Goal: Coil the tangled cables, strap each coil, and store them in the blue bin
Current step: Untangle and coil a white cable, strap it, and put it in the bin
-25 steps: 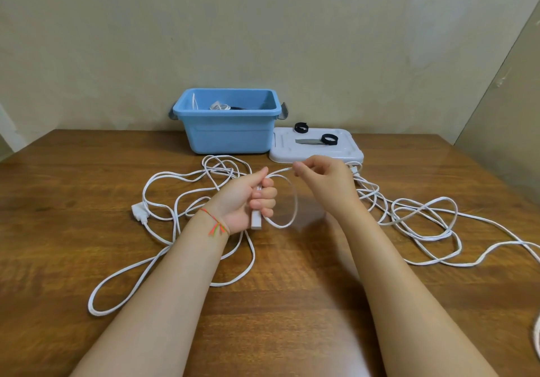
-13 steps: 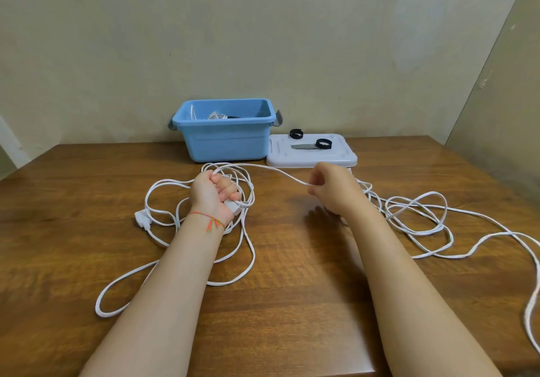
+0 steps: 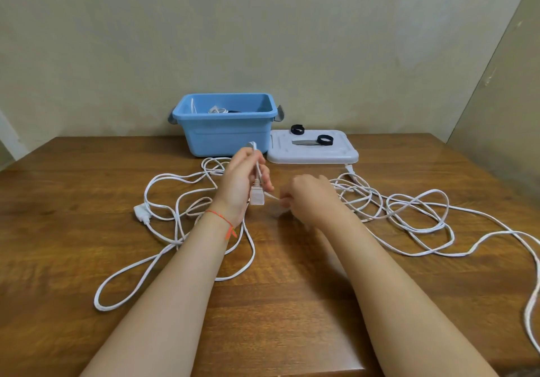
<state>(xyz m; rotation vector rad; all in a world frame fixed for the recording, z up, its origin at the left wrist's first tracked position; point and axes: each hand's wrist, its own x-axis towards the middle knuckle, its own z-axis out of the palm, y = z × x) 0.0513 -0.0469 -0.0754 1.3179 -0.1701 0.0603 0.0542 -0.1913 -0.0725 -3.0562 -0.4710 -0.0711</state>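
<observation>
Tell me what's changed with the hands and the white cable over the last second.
The left hand has turned upright, keeping its grip on the white cable with the connector hanging below. The right hand slid in close beside it, pinching the cable. The blue bin, lid and straps stayed put.

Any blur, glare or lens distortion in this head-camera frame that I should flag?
Head view: motion blur smears the right hand and the white cable it pinches; the left hand is soft too. Wide-angle distortion bows the table edges and tilts the right wall. Soft sheen on the wood, no harsh glare; the blue bin reads sharp.
</observation>
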